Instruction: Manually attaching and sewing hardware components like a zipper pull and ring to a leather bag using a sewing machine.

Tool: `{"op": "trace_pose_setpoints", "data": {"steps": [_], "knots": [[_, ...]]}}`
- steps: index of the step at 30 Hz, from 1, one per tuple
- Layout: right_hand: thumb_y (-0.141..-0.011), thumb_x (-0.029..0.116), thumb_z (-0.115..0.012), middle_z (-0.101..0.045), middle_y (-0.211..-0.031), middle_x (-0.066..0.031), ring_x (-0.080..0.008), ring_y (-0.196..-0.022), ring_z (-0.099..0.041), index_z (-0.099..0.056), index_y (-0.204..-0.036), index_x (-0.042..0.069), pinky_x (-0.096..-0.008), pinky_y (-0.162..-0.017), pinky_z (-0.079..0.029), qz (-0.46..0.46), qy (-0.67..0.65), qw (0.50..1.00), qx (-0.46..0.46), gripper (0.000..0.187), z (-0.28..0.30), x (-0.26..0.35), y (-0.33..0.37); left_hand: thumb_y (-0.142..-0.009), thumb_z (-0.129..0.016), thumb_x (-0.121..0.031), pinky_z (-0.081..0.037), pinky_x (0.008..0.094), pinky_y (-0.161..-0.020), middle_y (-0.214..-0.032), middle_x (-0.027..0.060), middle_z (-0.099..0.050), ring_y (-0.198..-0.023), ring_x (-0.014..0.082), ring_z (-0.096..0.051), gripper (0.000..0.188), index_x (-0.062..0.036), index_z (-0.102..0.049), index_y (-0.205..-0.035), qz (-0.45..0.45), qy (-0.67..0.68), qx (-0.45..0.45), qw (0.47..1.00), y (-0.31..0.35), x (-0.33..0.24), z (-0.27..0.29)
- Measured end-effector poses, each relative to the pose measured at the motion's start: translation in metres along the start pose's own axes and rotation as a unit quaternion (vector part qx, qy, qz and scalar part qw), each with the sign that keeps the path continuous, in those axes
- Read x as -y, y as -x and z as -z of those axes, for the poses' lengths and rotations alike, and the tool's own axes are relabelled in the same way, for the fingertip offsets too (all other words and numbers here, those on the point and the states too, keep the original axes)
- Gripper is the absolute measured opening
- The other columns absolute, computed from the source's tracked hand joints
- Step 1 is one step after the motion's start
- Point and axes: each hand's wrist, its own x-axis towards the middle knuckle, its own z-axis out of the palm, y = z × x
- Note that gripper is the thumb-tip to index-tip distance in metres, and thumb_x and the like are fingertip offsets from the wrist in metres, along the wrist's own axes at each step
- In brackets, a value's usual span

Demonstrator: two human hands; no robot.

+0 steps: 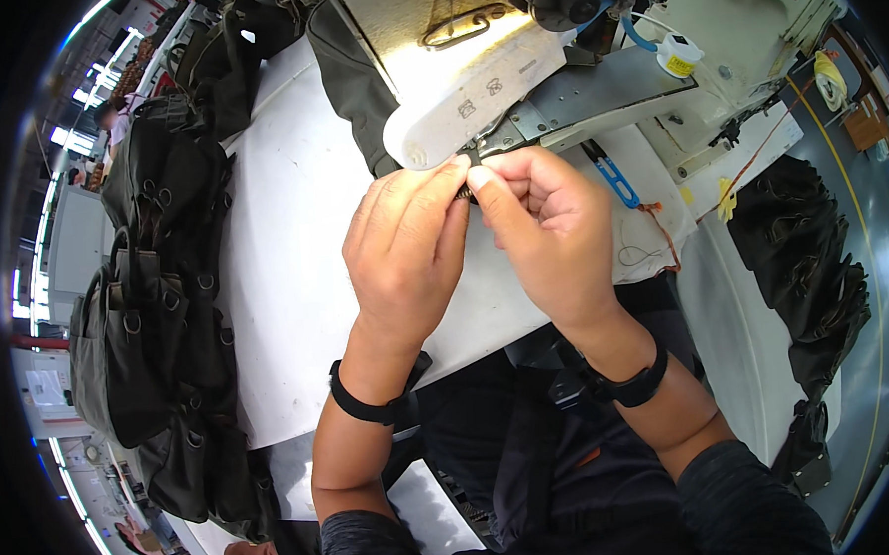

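Both of my hands meet in front of the white head of an industrial sewing machine (486, 102). Between my fingertips is a small dark strip (474, 161), mostly hidden; I cannot make out its exact kind. My left hand (403, 240) pinches it from the left, fingers bent over and thumb beneath. From the other side my right hand (551, 223) grips it between thumb and forefinger, the other fingers curled. The strip is close to the machine's metal bed plate (595, 97). Blue-handled thread snips (611, 174) lie right of my right hand.
Dark bags with metal rings (149, 320) are piled along the left edge of the white table (294, 244). Dark cloth (342, 79) lies behind the machine head. More dark pieces (796, 252) hang at the right. Orange thread (669, 233) trails near the snips, and a small white bottle (678, 56) stands on the machine.
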Motion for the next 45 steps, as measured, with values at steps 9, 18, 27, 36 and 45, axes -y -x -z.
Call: {"op": "trace_pose_setpoints", "data": {"steps": [9, 18, 27, 36, 45], "knots": [[-0.099, 0.009, -0.069, -0.072, -0.087, -0.0034, -0.0044, -0.078, -0.066, -0.068, -0.104, -0.001, -0.0209, -0.065, -0.052, 0.023, -0.067, 0.997, -0.004, 0.012, -0.004, -0.012, 0.007, -0.077, -0.077, 0.010, -0.057, 0.0331, -0.074, -0.099, 0.0129, -0.076, -0.085, 0.0266, -0.072, 0.030, -0.0002, -0.075, -0.104, 0.020, 0.023, -0.008, 0.999, 0.001, 0.002, 0.000], [-0.099, 0.013, -0.068, -0.062, -0.077, -0.0004, -0.0065, -0.061, -0.053, -0.070, -0.102, 0.001, -0.0212, -0.059, -0.043, -0.119, -0.151, 0.981, -0.019, 0.013, 0.003, -0.007, 0.003, -0.075, -0.076, 0.012, -0.057, 0.0342, -0.074, -0.101, 0.0110, -0.075, -0.085, 0.0269, -0.072, 0.030, 0.0007, -0.074, -0.103, -0.017, -0.014, 0.013, 1.000, 0.003, -0.002, 0.003], [-0.095, 0.010, -0.071, -0.057, -0.071, 0.0014, -0.0061, -0.055, -0.048, -0.069, -0.093, 0.001, -0.0214, -0.053, -0.038, -0.161, -0.188, 0.968, -0.032, 0.010, 0.003, -0.003, -0.005, -0.072, -0.076, 0.012, -0.054, 0.0332, -0.068, -0.096, 0.0108, -0.074, -0.081, 0.0260, -0.069, 0.031, 0.0001, -0.074, -0.100, -0.046, -0.015, 0.001, 0.999, 0.000, -0.001, 0.002], [-0.094, 0.015, -0.073, -0.060, -0.068, 0.0020, -0.0036, -0.054, -0.049, -0.069, -0.091, 0.002, -0.0197, -0.050, -0.037, -0.128, -0.159, 0.979, -0.025, 0.014, 0.005, -0.004, -0.012, -0.073, -0.075, 0.012, -0.055, 0.0341, -0.071, -0.097, 0.0094, -0.074, -0.083, 0.0264, -0.069, 0.029, -0.0015, -0.073, -0.098, -0.032, -0.023, -0.007, 0.999, -0.003, 0.003, -0.003], [-0.096, 0.017, -0.071, -0.065, -0.068, -0.0010, -0.0046, -0.052, -0.056, -0.070, -0.094, 0.000, -0.0196, -0.048, -0.044, -0.056, -0.052, 0.997, -0.012, 0.017, 0.021, 0.001, -0.015, -0.075, -0.076, 0.011, -0.056, 0.0335, -0.072, -0.093, 0.0090, -0.075, -0.082, 0.0254, -0.070, 0.029, -0.0027, -0.073, -0.100, -0.027, -0.047, -0.014, 0.998, -0.003, 0.008, -0.007]]}}
